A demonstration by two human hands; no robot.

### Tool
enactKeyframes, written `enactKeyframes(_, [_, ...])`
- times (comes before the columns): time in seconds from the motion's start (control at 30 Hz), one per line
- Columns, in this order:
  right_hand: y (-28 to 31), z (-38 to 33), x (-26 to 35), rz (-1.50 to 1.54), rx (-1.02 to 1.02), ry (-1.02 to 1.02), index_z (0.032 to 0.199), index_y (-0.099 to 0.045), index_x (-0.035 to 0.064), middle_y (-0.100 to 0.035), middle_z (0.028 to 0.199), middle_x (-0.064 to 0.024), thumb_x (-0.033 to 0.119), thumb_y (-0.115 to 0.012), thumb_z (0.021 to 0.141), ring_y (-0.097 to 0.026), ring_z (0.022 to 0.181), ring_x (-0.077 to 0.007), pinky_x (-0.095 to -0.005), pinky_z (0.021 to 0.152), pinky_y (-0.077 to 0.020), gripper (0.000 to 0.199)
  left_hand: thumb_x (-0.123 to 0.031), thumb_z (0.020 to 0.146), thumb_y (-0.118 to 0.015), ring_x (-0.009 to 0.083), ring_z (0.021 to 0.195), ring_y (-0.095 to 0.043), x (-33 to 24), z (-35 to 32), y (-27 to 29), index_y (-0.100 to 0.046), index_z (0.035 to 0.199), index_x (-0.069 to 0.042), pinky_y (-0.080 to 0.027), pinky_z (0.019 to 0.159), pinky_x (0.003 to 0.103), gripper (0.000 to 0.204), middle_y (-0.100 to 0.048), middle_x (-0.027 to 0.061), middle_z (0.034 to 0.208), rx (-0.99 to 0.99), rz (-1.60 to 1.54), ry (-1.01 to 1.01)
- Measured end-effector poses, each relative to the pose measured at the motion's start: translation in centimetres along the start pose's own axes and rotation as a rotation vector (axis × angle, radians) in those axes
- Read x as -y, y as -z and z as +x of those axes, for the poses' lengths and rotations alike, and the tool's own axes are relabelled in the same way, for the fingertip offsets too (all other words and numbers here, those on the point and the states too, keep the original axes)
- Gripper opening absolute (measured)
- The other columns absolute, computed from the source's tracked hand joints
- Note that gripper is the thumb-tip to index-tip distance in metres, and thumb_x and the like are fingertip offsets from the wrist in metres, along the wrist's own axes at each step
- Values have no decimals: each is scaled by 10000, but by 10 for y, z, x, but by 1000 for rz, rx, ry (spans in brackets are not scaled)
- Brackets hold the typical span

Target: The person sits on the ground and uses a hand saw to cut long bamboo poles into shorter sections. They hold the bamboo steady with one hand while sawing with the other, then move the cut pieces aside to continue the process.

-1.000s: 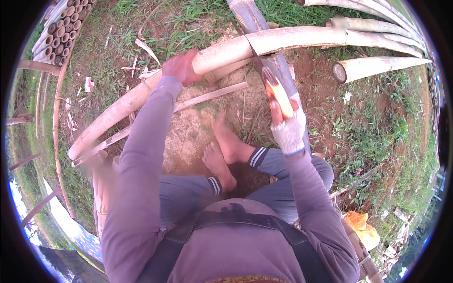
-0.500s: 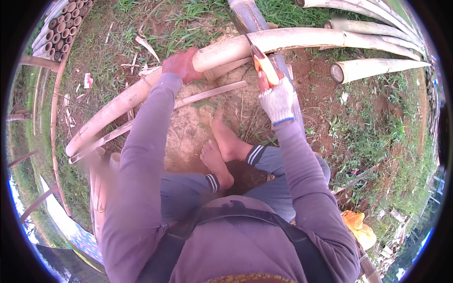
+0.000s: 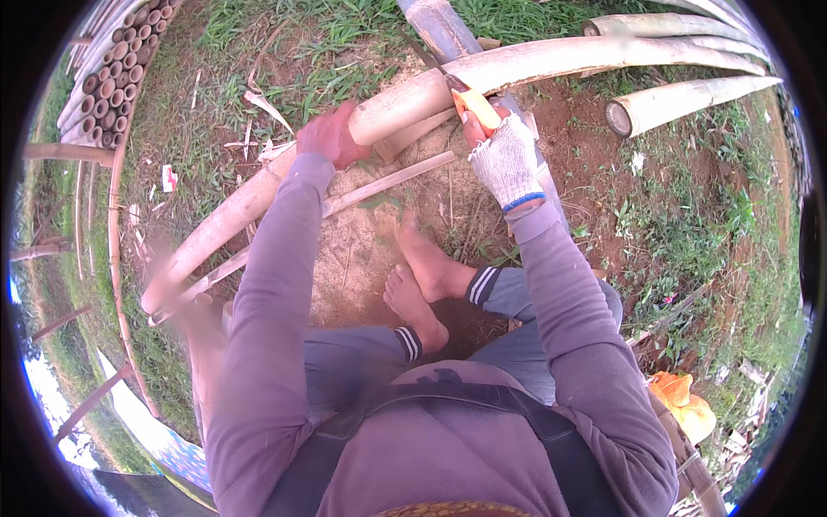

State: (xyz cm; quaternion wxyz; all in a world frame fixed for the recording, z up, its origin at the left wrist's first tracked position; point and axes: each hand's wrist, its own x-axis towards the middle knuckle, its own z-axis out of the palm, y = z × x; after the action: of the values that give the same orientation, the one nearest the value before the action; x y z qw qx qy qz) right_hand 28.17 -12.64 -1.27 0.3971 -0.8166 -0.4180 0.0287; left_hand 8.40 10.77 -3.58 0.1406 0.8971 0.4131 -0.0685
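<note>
A long, pale bamboo pole crosses in front of me from the lower left to the far right. My bare left hand is wrapped over it left of the middle. In a white knitted glove with a blue cuff, my right hand closes on the orange-yellow handle of a handsaw. The saw's narrow dark blade lies across the pole, its far end pointing away over the grass. Beneath the pole runs a thicker grey post, and a thin split bamboo strip lies nearer my feet.
Several cut bamboo poles lie at the right. A stack of bamboo tubes shows its open ends at the far left, behind a thin rail. My bare feet rest on sawdust-covered soil. Near my right elbow lies an orange cloth.
The whole view has shifted slightly. My right hand and the saw handle sit a little closer to the pole. My left hand keeps its hold at the same spot.
</note>
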Motion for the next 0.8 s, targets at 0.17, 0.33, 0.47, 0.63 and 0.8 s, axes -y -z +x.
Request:
enactKeyframes(0.17, [98, -121, 9, 123, 66, -4, 1018, -701, 25, -708, 821, -158, 137, -834, 958, -723, 709, -362, -439, 648, -563, 184, -504, 701, -880, 424, 1203, -736, 14, -13, -7, -595, 1516, -153, -587, 1027, 524, 932, -736, 210, 1353, -22, 0, 30])
enactKeyframes(0.33, [121, -154, 4, 59, 47, 62, 1086, -716, 8, -697, 815, -159, 159, -811, 977, -721, 714, -365, -442, 645, -562, 209, -504, 686, -903, 418, 1195, -740, 11, -8, -13, -595, 1520, -150, -590, 1033, 509, 958, -749, 214, 1312, -67, 12, 3])
enactKeyframes(0.47, [10, -8, -5, -248, 41, 88, 1025, -739, 16, -721, 763, -212, 391, -716, 1040, -740, 718, -391, -472, 651, -580, 376, -479, 676, -915, 418, 1206, -738, -5, -2, -7, -584, 1545, -143, -583, 1051, 507, 989, -750, 214, 1334, -40, -3, -19])
enactKeyframes(0.63, [-7, -5, 13, 83, 25, 42, 1042, -767, 22, -746, 789, -228, 344, -766, 1022, -746, 737, -437, -490, 632, -565, 323, -462, 672, -917, 433, 1181, -743, 10, -19, -4, -596, 1530, -132, -592, 1017, 524, 974, -752, 222, 1334, -67, 18, -13])
enactKeyframes(0.8, [12, -38, 7, 110, 42, -86, 1061, -696, 48, -735, 801, -190, 357, -790, 1014, -745, 744, -398, -488, 666, -570, 326, -427, 667, -918, 444, 1116, -755, -2, -42, -15, -602, 1494, -70, -605, 965, 540, 955, -758, 252, 1254, -73, -25, -70])
